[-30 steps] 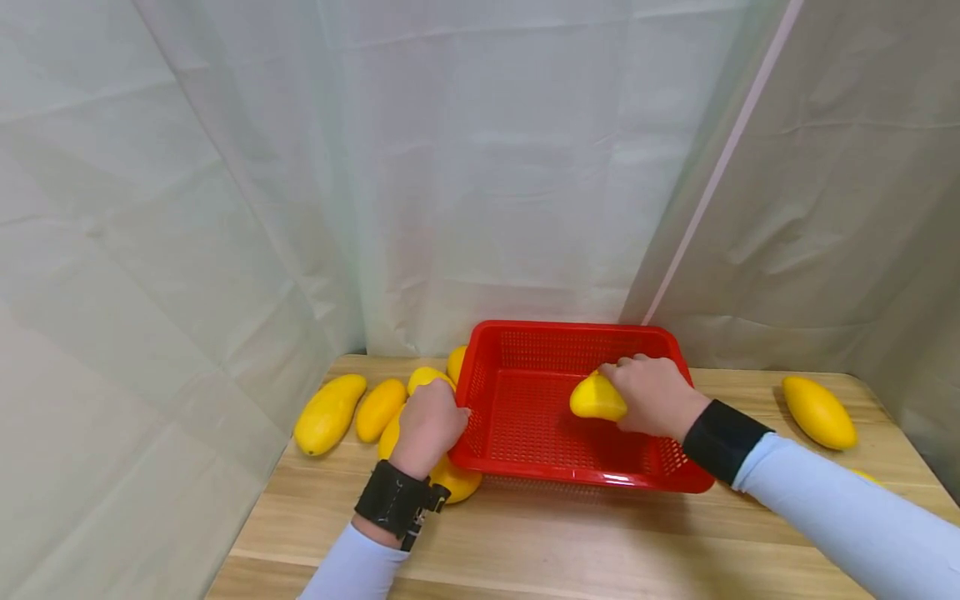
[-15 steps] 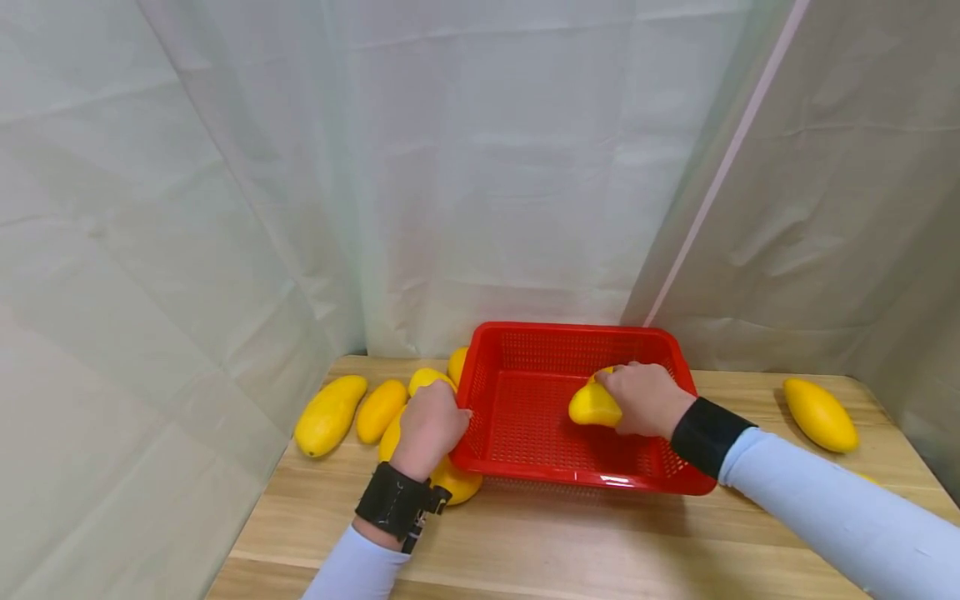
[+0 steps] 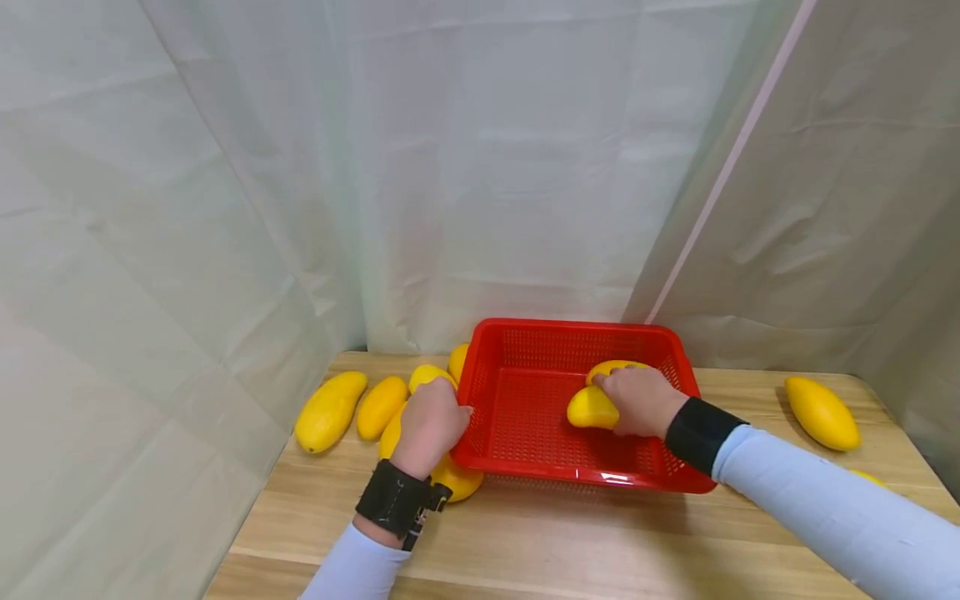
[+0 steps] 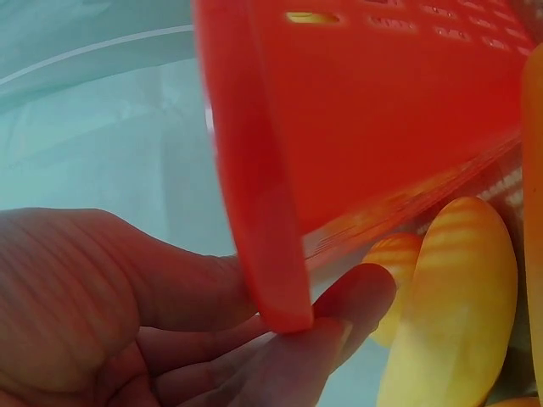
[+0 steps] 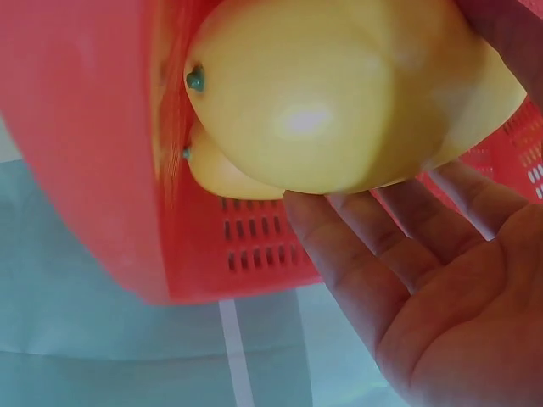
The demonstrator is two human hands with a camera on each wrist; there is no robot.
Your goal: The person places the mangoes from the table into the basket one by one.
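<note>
Left hand [image 3: 429, 423] grips left rim of red basket [image 3: 525, 337], at tabletop's rear edge. Right hand [image 3: 637, 402], fingers spread, rests on mango [image 3: 588, 408] inside basket, beside second mango [image 3: 611, 367].

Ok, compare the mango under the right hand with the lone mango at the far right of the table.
The mango under the right hand lies inside the red basket with the right hand resting on it; the lone mango lies on the bare table, untouched. The lone one shows whole, the other partly covered. Both are yellow.
</note>
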